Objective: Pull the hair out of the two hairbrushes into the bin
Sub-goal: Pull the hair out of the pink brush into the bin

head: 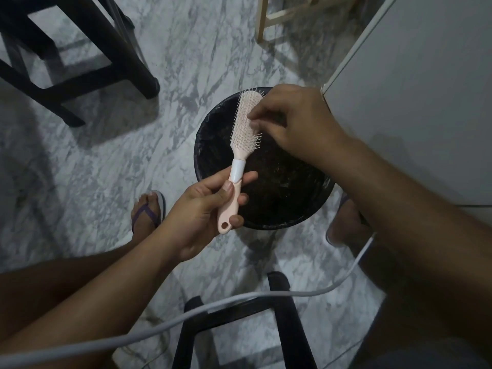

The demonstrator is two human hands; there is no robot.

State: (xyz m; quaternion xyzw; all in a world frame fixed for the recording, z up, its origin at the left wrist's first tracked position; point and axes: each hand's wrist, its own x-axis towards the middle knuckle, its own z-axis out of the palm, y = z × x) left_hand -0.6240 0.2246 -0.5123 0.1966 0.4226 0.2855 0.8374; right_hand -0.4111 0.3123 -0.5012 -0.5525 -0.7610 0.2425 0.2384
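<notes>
A pale pink hairbrush [243, 121] with a white collar on its handle is held over a round black bin [282, 198] lined with a dark bag. My left hand [205, 211] grips the brush by the handle, head pointing up and away. My right hand [290, 121] rests on the right side of the bristles, fingertips pinched among them. Whether any hair is between those fingers is too fine to make out. Only one hairbrush is in view.
The floor is grey-white marble. A black stool [80, 65] stands at the upper left, a light wooden frame [269, 20] at the top, a white cabinet [415, 89] at the right. A grey cable [239, 299] crosses low. My sandalled foot [147, 211] is left of the bin.
</notes>
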